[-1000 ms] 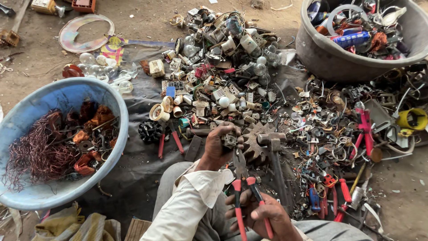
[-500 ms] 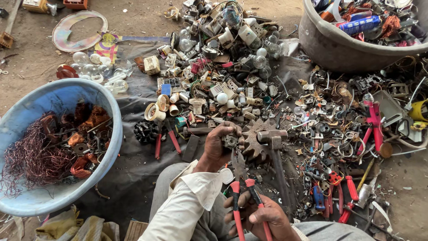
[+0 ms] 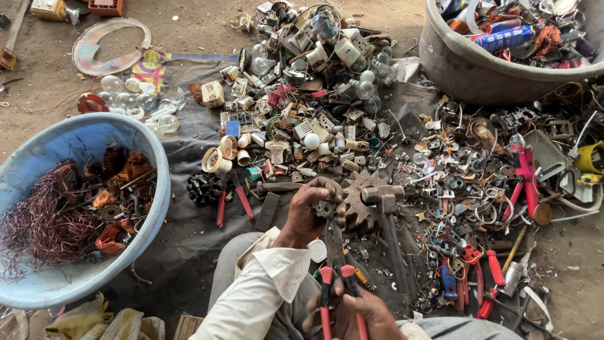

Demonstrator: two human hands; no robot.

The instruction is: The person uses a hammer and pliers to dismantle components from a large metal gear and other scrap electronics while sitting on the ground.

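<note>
- Left hand (image 3: 309,211) is staying where it was a second ago, fingers clamped on a small metal part (image 3: 325,208).
- Right hand (image 3: 355,311) is still squeezing red-handled pliers (image 3: 334,271) onto it, beside the hammer (image 3: 385,217).

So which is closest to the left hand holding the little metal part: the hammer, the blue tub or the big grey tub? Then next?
From the left hand, in the head view:
1. Hammer, just to its right.
2. Blue tub, off to the left.
3. Grey tub, far up at the right.
</note>
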